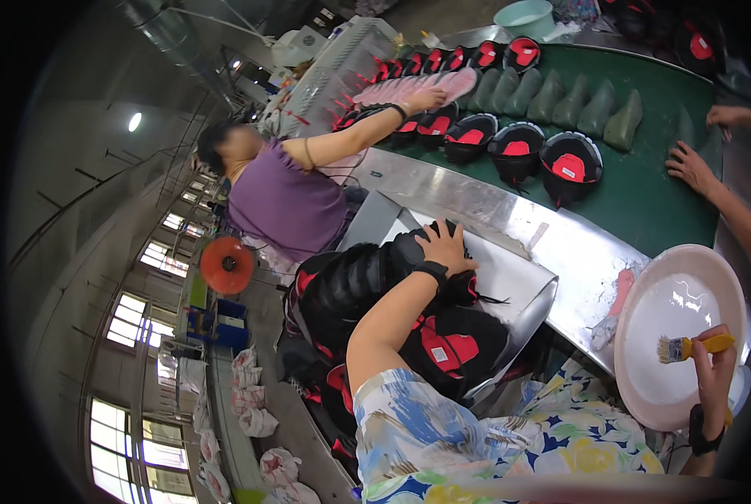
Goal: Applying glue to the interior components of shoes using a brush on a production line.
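Flowered sleeve cloth [417, 424] lies nearest. Fingers of the right hand [713, 374] pinch a yellow-handled brush [686, 347]; the left hand [447, 250] spreads wide atop a black padded upper [407, 250], apparently without gripping. The brush hangs over a pink bowl [711, 269]; letting drips fall there first would serve well. Its bristles [669, 349] point left, its long axis nearly level.

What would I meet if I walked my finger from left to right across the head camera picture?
Bright ceiling lamp → orange fan → left grip on black pieces → nearer row's rightmost black-and-red piece → yellow-handled brush.
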A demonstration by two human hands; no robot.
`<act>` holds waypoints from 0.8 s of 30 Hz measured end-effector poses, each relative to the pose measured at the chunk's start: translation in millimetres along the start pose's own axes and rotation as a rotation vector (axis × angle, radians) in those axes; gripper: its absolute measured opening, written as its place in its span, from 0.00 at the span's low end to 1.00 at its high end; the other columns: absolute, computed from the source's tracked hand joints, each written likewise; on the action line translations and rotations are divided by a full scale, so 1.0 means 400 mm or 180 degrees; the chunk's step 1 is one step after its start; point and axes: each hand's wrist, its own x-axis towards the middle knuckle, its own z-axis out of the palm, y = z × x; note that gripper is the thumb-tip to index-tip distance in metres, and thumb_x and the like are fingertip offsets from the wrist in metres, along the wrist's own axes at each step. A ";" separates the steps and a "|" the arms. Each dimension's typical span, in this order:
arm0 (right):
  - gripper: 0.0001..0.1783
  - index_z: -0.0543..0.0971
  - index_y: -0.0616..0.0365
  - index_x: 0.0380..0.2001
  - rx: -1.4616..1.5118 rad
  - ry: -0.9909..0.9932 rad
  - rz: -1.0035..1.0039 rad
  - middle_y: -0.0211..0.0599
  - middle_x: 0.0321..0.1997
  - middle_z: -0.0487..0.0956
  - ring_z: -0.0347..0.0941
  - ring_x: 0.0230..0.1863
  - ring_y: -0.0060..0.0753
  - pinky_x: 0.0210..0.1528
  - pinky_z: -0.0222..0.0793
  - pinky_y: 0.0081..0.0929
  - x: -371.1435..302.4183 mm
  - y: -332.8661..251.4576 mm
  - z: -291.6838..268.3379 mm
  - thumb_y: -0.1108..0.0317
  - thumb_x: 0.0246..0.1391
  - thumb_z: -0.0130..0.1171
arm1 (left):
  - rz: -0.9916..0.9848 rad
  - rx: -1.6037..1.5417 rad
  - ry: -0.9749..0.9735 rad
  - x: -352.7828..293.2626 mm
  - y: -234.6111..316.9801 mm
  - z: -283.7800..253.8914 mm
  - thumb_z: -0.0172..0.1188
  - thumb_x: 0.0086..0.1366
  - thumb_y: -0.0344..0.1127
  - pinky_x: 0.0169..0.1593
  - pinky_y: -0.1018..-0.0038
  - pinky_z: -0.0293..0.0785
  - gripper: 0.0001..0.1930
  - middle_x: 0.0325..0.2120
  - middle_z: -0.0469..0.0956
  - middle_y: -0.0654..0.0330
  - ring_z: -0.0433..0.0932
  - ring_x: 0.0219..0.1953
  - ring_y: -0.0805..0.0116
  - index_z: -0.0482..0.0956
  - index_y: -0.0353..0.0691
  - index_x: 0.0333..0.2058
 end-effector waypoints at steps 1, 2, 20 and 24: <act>0.04 0.73 0.58 0.34 0.0028 0.0003 -0.0070 0.31 0.33 0.72 0.71 0.37 0.22 0.43 0.65 0.20 -0.013 0.004 -0.002 0.73 0.58 0.58 | 0.0018 0.0217 0.0047 -0.033 -0.012 0.004 0.70 0.45 0.66 0.60 0.30 0.56 0.51 0.69 0.47 0.38 0.58 0.65 0.28 0.64 0.51 0.65; 0.05 0.73 0.58 0.34 0.0038 0.0070 -0.0130 0.31 0.32 0.71 0.71 0.37 0.23 0.43 0.65 0.20 -0.027 0.016 -0.008 0.73 0.58 0.59 | 0.0028 0.0053 -0.0110 -0.053 -0.029 0.026 0.72 0.46 0.61 0.59 0.38 0.62 0.48 0.69 0.47 0.38 0.64 0.60 0.29 0.65 0.50 0.64; 0.12 0.78 0.66 0.37 -0.0074 0.0114 -0.0105 0.41 0.31 0.80 0.77 0.32 0.29 0.35 0.71 0.26 -0.030 -0.022 0.031 0.65 0.61 0.60 | 0.1733 -0.2140 0.0621 0.136 0.230 0.081 0.60 0.54 0.21 0.40 0.70 0.72 0.24 0.33 0.76 0.63 0.75 0.37 0.63 0.76 0.40 0.52; 0.14 0.79 0.68 0.36 -0.0975 0.0374 -0.0115 0.46 0.28 0.81 0.79 0.28 0.37 0.31 0.71 0.31 -0.022 0.031 -0.035 0.64 0.58 0.64 | 0.2668 -0.3230 0.0234 0.058 0.327 -0.038 0.55 0.45 0.20 0.68 0.58 0.57 0.38 0.61 0.65 0.44 0.61 0.65 0.43 0.70 0.43 0.61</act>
